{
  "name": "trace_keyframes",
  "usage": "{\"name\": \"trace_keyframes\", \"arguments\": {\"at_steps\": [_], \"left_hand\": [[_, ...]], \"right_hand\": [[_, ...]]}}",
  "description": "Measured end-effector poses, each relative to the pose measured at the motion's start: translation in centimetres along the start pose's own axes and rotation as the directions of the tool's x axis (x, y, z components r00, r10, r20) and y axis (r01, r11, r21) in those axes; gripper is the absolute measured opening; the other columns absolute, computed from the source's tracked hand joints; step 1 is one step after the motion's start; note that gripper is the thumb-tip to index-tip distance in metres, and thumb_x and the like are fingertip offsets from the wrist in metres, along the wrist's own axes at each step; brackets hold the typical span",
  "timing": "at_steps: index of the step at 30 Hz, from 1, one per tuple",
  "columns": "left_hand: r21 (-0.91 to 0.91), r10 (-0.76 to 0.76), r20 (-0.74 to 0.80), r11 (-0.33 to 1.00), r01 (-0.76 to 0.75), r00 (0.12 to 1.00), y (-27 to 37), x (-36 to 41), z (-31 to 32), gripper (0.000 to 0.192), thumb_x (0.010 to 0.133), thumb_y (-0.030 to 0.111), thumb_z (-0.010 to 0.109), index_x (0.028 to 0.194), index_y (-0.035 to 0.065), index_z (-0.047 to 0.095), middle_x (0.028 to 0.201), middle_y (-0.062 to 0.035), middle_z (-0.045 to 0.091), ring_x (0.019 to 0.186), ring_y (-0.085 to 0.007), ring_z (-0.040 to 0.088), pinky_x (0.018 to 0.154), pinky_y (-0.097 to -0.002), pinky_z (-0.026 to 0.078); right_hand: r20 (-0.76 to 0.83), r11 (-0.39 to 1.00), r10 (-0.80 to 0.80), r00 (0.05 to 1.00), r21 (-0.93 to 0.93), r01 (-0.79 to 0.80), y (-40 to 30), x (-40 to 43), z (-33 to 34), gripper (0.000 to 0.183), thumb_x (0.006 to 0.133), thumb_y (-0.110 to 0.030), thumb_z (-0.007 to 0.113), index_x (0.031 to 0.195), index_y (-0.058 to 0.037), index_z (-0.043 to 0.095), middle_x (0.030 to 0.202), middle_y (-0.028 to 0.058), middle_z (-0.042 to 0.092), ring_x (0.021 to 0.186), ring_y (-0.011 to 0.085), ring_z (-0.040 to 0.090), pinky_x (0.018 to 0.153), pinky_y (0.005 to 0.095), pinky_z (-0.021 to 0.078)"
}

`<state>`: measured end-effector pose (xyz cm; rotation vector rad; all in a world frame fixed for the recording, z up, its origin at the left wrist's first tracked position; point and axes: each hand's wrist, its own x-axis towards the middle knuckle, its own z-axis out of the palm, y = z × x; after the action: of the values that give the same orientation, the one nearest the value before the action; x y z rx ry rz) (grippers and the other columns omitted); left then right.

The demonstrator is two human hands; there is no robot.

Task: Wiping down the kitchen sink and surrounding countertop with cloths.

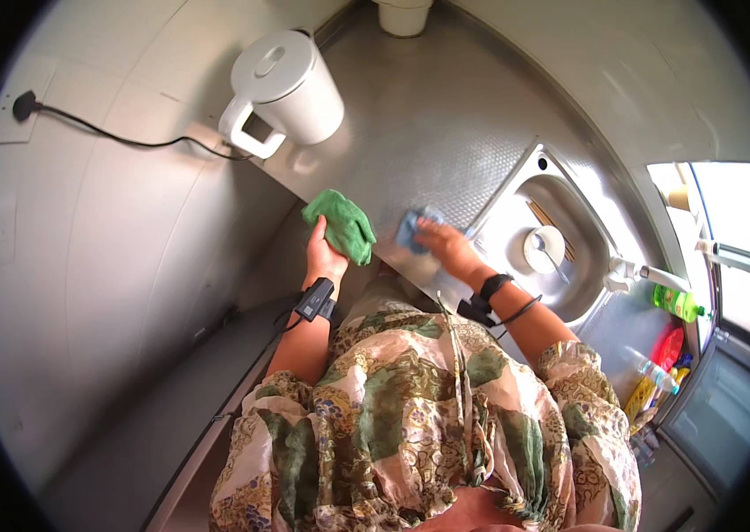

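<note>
My left hand (326, 251) grips a folded green cloth (343, 226), held up by the front edge of the stainless steel counter (408, 126). To its right, my right hand (445, 246) presses a light blue cloth (415, 230) on the counter, left of the sink; hand and cloth are slightly blurred. The sink (588, 286) holds a white bowl (534, 250) with a spoon (553, 263) in it. Wooden chopsticks (540, 214) lie beside the bowl against the basin.
A white electric kettle (308, 100) stands at the counter's left edge, its black cord (116, 138) running to a wall socket. A white container (404, 18) is at the far corner. Right of the sink are a faucet (624, 274), a green detergent bottle (674, 302), a clear plastic bottle (655, 376) and a yellow basket (641, 402).
</note>
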<state>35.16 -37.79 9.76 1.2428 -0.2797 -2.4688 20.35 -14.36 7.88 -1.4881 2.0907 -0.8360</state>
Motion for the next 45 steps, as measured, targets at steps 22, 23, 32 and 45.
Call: {"name": "trace_keyframes", "arguments": {"at_steps": [22,23,32,45], "left_hand": [[0.164,0.051,0.021,0.985,-0.054,0.998,-3.0,-2.6,1.5,0.037,0.094,0.030,0.042,0.120,0.0039,0.047,0.117,-0.0089,0.055,0.110,-0.0250,0.051,0.095,-0.0395,0.038],[0.154,0.046,0.003,0.987,-0.046,0.999,-2.9,-2.4,1.5,0.037,0.094,0.030,0.043,0.120,0.0039,0.047,0.117,-0.0087,0.055,0.110,-0.0248,0.051,0.095,-0.0394,0.038],[0.229,0.036,-0.026,0.973,-0.029,0.999,-2.9,-2.4,3.3,0.039,0.094,0.031,0.042,0.122,0.0042,0.047,0.122,-0.0092,0.053,0.113,-0.0256,0.049,0.097,-0.0415,0.037],[0.401,-0.043,0.069,0.916,0.012,0.997,-18.8,-6.1,7.7,0.042,0.093,0.034,0.040,0.124,0.0048,0.046,0.125,-0.0098,0.051,0.116,-0.0269,0.047,0.100,-0.0447,0.034]], "right_hand": [[-0.098,0.695,0.522,0.847,0.624,-0.356,0.9,-0.7,-19.2,0.041,0.080,0.009,0.043,0.117,-0.0043,0.057,0.082,0.0016,0.057,0.073,0.0070,0.049,0.068,0.0207,0.0428],[-0.158,0.686,0.529,0.834,0.658,-0.311,1.9,0.4,-20.2,0.043,0.079,0.009,0.043,0.118,-0.0038,0.056,0.084,0.0020,0.057,0.075,0.0081,0.050,0.070,0.0211,0.0431],[-0.312,0.613,0.642,0.701,0.758,-0.223,9.3,4.2,-16.3,0.046,0.079,0.009,0.038,0.118,-0.0051,0.057,0.100,0.0038,0.059,0.090,0.0130,0.054,0.081,0.0236,0.0418],[-0.506,0.994,-0.074,0.859,-0.103,0.025,12.8,-10.4,-7.4,0.031,0.075,-0.007,0.051,0.104,-0.0062,0.061,0.127,0.0116,0.050,0.119,0.0282,0.045,0.101,0.0391,0.0359]]}}
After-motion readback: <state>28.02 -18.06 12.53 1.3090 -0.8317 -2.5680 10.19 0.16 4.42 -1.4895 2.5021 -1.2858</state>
